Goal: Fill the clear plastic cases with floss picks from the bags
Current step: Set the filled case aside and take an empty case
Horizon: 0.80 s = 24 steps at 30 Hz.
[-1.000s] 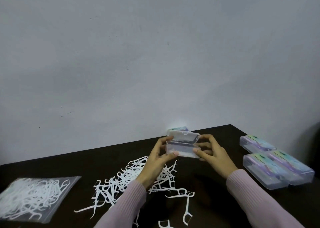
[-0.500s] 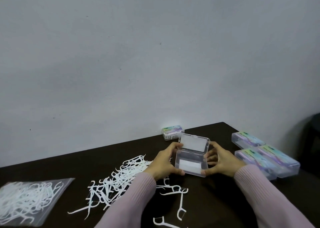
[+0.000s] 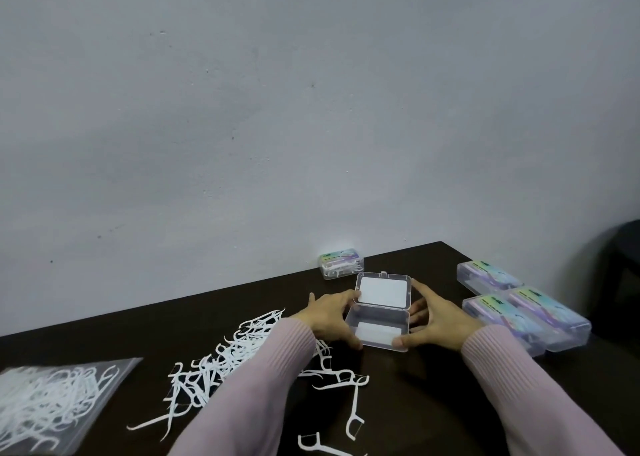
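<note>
An empty clear plastic case point(image 3: 379, 324) sits on the dark table point(image 3: 398, 403) with its lid point(image 3: 383, 292) standing open. My left hand point(image 3: 330, 315) holds its left side, thumb at the front corner. My right hand point(image 3: 434, 320) holds its right side, thumb at the front right corner. A heap of loose white floss picks point(image 3: 249, 355) lies left of the case, partly hidden by my left sleeve. A clear bag of floss picks point(image 3: 48, 403) lies at the far left.
A filled case point(image 3: 341, 263) stands by the wall behind the open one. Three closed cases with coloured labels point(image 3: 526, 311) lie to the right near the table's edge. A few stray picks point(image 3: 353, 407) lie near me. A dark stool point(image 3: 623, 268) stands beyond the table.
The case has come down from the air onto the table and its lid has swung fully open. Both hands stayed on its sides.
</note>
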Each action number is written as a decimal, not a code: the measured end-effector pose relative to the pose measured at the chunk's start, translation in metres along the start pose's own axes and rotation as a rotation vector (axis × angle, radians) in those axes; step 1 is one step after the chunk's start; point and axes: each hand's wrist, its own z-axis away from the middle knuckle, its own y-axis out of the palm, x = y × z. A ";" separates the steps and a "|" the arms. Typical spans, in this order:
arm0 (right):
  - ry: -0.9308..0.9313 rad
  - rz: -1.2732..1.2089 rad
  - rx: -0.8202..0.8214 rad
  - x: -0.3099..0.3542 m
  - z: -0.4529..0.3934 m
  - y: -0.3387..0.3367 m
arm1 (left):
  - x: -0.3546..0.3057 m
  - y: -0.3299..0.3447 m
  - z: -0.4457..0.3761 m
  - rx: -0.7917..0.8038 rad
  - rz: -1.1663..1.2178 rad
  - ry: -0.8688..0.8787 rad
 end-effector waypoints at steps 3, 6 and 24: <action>0.008 -0.021 -0.019 -0.002 -0.002 0.000 | -0.001 0.004 -0.001 -0.003 -0.012 -0.008; 0.022 -0.006 -0.022 -0.002 -0.002 0.000 | -0.004 0.005 -0.001 0.013 -0.059 -0.022; 0.049 0.236 -0.080 -0.002 0.001 0.002 | -0.010 0.015 0.008 -0.185 -0.076 -0.074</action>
